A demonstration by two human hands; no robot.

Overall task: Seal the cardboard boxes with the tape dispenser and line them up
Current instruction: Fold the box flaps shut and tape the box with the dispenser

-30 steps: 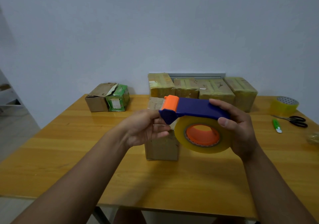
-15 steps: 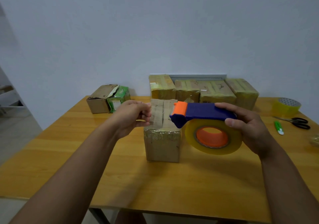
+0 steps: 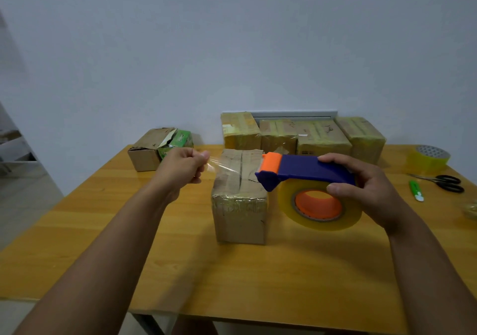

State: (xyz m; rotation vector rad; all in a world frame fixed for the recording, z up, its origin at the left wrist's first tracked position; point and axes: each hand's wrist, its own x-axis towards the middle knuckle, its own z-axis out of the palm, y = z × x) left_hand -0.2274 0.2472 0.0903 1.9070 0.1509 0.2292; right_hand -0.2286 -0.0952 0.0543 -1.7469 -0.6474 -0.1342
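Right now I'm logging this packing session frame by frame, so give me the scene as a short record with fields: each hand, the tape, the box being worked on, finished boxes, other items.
left hand: pinches the free end of the tape strip, pulled out over the box
right hand: grips the tape dispenser, blue with orange head, held beside the box
box in work: mid-table, top seam still visible
taped boxes: four in a row at the wall
open boxes: back left
other items: spare tape roll, scissors, green cutter, all on the right
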